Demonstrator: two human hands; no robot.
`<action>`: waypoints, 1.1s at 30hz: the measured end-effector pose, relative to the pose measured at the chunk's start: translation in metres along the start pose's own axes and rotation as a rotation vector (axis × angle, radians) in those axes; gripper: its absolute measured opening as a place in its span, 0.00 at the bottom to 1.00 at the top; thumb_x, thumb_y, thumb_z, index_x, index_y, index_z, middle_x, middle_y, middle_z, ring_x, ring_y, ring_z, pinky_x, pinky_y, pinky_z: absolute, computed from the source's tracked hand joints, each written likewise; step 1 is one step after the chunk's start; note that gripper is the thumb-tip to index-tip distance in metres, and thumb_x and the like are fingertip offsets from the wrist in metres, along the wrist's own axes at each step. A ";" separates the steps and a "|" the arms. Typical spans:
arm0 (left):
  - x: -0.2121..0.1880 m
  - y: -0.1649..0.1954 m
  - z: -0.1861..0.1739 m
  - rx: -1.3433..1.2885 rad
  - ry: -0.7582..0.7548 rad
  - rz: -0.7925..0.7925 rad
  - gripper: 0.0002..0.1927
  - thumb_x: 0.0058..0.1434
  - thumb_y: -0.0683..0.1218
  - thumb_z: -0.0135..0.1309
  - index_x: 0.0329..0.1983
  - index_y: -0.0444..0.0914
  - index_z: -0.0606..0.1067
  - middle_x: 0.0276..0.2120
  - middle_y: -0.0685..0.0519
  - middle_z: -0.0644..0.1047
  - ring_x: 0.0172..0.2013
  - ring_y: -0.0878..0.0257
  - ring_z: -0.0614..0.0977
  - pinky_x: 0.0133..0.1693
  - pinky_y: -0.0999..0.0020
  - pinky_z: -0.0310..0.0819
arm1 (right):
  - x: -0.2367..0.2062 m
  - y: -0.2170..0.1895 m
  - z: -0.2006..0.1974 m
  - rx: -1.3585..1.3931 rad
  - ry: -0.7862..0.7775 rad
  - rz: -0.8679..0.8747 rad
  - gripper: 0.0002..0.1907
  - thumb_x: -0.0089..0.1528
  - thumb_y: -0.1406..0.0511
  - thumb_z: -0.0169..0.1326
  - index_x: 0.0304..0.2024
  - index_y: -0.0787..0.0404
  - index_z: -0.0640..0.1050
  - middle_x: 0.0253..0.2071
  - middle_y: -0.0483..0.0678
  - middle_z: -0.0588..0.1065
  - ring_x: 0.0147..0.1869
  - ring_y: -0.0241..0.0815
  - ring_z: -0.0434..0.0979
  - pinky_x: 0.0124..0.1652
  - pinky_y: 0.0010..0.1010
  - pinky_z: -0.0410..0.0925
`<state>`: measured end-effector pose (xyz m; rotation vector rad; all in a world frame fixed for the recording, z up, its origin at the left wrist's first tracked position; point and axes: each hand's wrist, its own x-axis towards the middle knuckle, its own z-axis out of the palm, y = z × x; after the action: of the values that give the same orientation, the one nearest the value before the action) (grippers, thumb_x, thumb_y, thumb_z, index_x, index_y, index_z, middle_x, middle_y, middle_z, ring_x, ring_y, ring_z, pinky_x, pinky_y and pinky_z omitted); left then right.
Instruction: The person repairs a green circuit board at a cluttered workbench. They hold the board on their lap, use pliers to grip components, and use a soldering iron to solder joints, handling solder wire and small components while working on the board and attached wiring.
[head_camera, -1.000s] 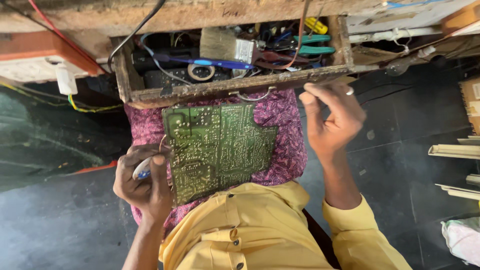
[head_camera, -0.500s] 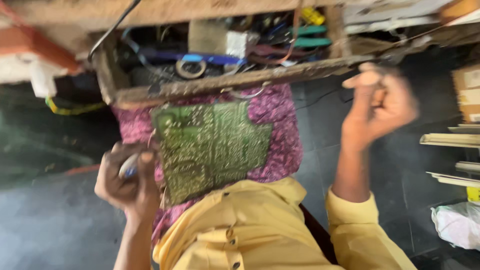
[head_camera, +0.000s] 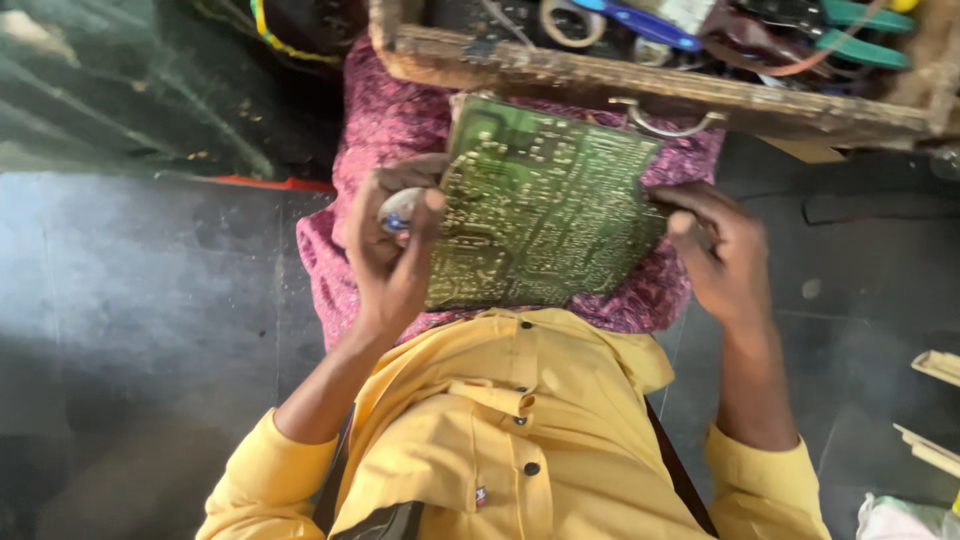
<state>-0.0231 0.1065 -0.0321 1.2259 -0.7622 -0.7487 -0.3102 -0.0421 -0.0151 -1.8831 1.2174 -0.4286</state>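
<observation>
- Head view looking straight down at a green circuit board (head_camera: 545, 215), solder side up, lying on a lap covered in pink patterned cloth (head_camera: 390, 120)
- Left hand (head_camera: 395, 245) gripping the left edge of the circuit board, thumb pressing over the top face, fingers curling underneath
- Also pinching a small white and blue object (head_camera: 398, 210) in that same hand, against the board's edge; too blurred to tell what kind of object
- Right hand (head_camera: 720, 250) holding the right edge of the circuit board, fingers bending around the rim, thumb resting on the upper surface
- Both hands closing on the board from opposite sides, keeping it roughly level and slightly tilted
- Sitting just beyond the board's far edge, a worn wooden drawer (head_camera: 640, 90) standing open, its metal pull handle (head_camera: 668, 125) hanging right above the board
- Lying inside the drawer, a blue-handled tool (head_camera: 640, 20) and green-handled pliers (head_camera: 860, 35) among tangled wires
- Showing at the bottom, a yellow buttoned shirt (head_camera: 500, 430) with both sleeves reaching up toward the board
- Stretching out to the left, a dark grey floor (head_camera: 130, 320), with a thin red strip (head_camera: 270, 183) near the cloth
- Poking in at the lower right edge, pale flat pieces (head_camera: 935, 370), well apart from the hands
</observation>
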 end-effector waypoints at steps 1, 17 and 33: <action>-0.003 0.003 -0.002 0.016 -0.001 0.014 0.08 0.77 0.42 0.54 0.52 0.32 0.71 0.51 0.46 0.78 0.40 0.72 0.75 0.42 0.77 0.70 | -0.001 -0.002 0.000 -0.001 -0.009 -0.095 0.22 0.71 0.55 0.53 0.56 0.67 0.82 0.42 0.52 0.78 0.38 0.39 0.72 0.39 0.26 0.62; 0.017 -0.010 -0.011 0.009 -0.074 0.009 0.04 0.73 0.39 0.52 0.44 0.33 0.71 0.55 0.46 0.78 0.46 0.71 0.77 0.42 0.77 0.70 | 0.006 0.004 0.006 -0.006 0.029 -0.262 0.13 0.68 0.65 0.58 0.49 0.69 0.81 0.46 0.52 0.79 0.49 0.38 0.79 0.44 0.26 0.68; -0.042 0.019 -0.014 0.044 -0.494 0.263 0.03 0.68 0.42 0.56 0.41 0.36 0.75 0.38 0.46 0.82 0.41 0.52 0.84 0.48 0.58 0.78 | -0.082 0.097 -0.022 0.350 -0.048 -0.299 0.15 0.69 0.61 0.61 0.38 0.70 0.79 0.37 0.53 0.77 0.37 0.37 0.78 0.44 0.28 0.70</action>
<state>-0.0325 0.1522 -0.0203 0.9593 -1.3238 -0.8271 -0.4206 0.0013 -0.0664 -1.7580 0.7706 -0.7044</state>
